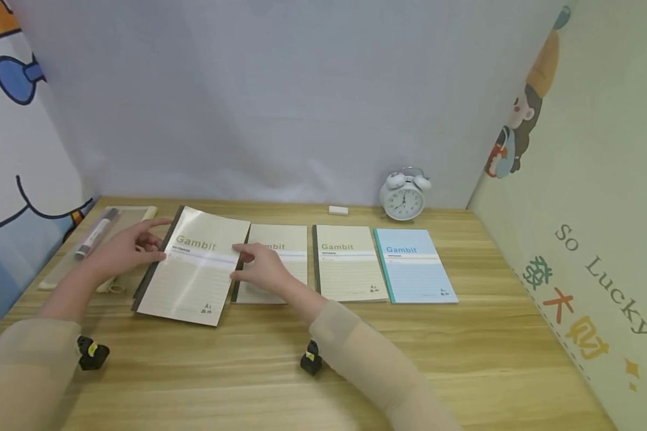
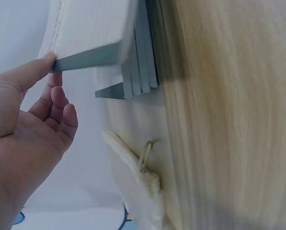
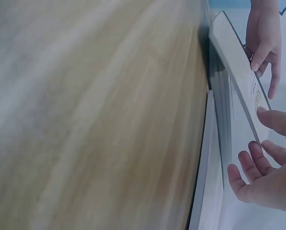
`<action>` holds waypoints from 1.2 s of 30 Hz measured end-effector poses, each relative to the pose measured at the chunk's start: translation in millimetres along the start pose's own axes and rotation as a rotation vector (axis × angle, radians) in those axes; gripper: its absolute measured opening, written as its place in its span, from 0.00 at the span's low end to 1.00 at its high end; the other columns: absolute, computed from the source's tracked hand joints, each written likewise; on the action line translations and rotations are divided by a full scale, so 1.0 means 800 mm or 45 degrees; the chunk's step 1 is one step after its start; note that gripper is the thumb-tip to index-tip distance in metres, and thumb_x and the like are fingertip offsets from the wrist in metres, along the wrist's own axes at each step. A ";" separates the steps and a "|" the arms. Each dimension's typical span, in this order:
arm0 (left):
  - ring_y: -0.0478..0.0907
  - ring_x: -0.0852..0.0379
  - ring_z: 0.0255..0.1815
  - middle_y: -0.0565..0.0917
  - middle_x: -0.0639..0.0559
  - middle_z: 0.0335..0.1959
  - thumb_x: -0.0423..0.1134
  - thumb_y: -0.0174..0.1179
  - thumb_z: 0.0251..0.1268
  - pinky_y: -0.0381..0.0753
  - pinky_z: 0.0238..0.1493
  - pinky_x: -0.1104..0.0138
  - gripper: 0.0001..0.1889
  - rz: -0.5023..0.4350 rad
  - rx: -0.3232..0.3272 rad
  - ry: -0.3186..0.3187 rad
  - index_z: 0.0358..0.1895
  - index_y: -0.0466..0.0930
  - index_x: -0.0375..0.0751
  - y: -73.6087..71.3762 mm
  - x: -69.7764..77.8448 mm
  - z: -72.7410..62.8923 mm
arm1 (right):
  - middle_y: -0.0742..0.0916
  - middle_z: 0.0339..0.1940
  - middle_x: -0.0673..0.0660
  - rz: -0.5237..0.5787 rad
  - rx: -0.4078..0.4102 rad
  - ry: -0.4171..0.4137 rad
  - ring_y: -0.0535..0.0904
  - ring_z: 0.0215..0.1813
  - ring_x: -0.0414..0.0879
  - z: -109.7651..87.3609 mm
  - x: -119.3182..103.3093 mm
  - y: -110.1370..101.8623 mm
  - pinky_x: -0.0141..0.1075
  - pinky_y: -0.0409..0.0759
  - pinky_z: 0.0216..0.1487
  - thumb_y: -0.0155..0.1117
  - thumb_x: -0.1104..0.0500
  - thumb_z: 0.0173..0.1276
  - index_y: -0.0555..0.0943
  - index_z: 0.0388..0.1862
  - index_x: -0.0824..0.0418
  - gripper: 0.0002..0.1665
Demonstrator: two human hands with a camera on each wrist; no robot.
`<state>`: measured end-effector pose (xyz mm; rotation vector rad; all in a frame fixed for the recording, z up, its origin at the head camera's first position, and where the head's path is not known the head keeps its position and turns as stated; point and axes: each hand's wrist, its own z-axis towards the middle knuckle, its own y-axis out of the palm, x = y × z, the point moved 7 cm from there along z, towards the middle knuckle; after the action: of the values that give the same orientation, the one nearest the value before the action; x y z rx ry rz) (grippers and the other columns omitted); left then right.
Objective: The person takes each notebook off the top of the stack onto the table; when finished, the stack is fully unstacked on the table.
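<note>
A beige Gambit notebook (image 1: pixel 194 281) with a dark spine is raised and tilted at the left of the table. Its spine edge is pinched between the thumb and forefinger of my left hand (image 1: pixel 121 248). On the opposite edge, my right hand (image 1: pixel 264 269) pinches the same notebook, thumb on the cover in the right wrist view. Below it, the left wrist view shows a stack of several notebooks (image 2: pixel 142 62) with dark spines. To the right lie another beige notebook (image 1: pixel 288 236), partly behind my right hand, a third beige notebook (image 1: pixel 350 269) and a blue notebook (image 1: pixel 417 269).
A pale pouch (image 1: pixel 132 218) with a drawstring lies at the far left, with a marker (image 1: pixel 94 234) on or inside it; I cannot tell which. At the back stand a white alarm clock (image 1: pixel 403 197) and a small white block (image 1: pixel 338 211). Walls border the table's back and sides.
</note>
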<state>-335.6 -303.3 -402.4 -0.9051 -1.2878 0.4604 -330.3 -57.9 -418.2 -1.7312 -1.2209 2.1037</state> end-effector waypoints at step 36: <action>0.63 0.67 0.19 0.70 0.58 0.21 0.40 0.68 0.54 0.65 0.17 0.68 0.39 -0.322 -0.559 0.238 0.68 0.58 0.34 0.063 0.014 -0.146 | 0.82 0.32 0.45 0.120 -0.706 -0.160 0.76 0.30 0.31 -0.106 -0.040 0.081 0.22 0.76 0.35 0.72 0.64 0.55 0.70 0.66 0.60 0.38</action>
<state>-212.5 -302.5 -436.7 -1.1004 -1.3303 -0.1124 -222.3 -78.2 -437.4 -1.9055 -1.9406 2.0812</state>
